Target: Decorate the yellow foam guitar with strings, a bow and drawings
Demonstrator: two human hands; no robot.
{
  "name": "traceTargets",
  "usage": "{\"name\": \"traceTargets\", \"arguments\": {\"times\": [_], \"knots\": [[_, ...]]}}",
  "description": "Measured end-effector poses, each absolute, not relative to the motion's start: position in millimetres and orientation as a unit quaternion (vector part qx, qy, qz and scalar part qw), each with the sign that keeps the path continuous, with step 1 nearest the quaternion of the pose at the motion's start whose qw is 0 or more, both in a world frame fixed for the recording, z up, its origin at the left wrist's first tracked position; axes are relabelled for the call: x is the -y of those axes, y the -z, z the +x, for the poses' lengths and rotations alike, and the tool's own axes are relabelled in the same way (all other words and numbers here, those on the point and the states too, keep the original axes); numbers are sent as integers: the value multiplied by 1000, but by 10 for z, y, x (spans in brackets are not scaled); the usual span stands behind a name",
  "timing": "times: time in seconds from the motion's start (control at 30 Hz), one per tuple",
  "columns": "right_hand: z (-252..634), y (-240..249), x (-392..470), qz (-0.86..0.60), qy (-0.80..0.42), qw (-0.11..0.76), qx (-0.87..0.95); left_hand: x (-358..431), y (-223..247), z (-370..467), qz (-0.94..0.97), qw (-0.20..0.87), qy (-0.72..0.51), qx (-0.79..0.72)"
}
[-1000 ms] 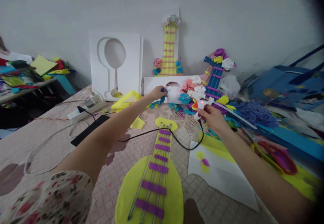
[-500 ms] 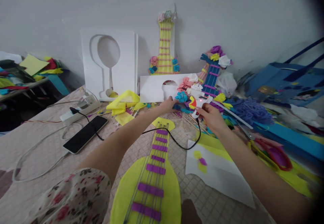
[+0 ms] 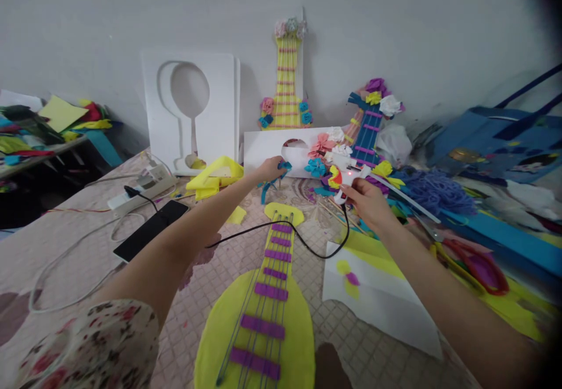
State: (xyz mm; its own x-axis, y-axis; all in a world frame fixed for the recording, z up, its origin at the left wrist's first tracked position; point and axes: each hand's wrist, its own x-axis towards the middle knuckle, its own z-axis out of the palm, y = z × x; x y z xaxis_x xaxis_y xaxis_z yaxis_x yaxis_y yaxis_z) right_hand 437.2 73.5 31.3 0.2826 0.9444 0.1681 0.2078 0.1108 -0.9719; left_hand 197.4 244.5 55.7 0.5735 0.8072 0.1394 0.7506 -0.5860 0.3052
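Observation:
My left hand [image 3: 270, 169] is closed on blue paper scraps [image 3: 285, 168], just in front of a white board [image 3: 259, 153]. More blue strips hang below its fingers. My right hand [image 3: 367, 197] grips a white hot glue gun [image 3: 356, 177] with a red light showing on its body; a black cord runs from its handle across the table. Close to the gun are a blue paper flower [image 3: 315, 168] and a pink paper flower [image 3: 322, 144]. Between my forearms lies a yellow paper guitar [image 3: 254, 313] with purple strips and strings along its neck.
Red-handled scissors [image 3: 478, 266] and blue yarn [image 3: 434, 191] lie on the right, near a white sheet [image 3: 377, 307]. A phone [image 3: 151, 231] and a power strip [image 3: 140, 188] are on the left. Finished guitars [image 3: 287, 78] and cut-out boards [image 3: 219, 108] lean on the wall.
My left hand has moved left and slightly up from the scrap pile, lifting blue paper scraps. Scraps in front of the boards have been swept aside. My right hand stays with the glue gun.

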Motion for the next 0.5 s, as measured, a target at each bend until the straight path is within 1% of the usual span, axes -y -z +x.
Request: {"name": "traceTargets", "arguments": {"times": [0.3,0.5], "knots": [[4301,-381,-696,-570,-345,560,492,-2480,-532,1671,871,101,-105,-469],[4295,-381,-672,-575,-343,560,487,-2497,-480,1563,888,83,-86,-443]]}}
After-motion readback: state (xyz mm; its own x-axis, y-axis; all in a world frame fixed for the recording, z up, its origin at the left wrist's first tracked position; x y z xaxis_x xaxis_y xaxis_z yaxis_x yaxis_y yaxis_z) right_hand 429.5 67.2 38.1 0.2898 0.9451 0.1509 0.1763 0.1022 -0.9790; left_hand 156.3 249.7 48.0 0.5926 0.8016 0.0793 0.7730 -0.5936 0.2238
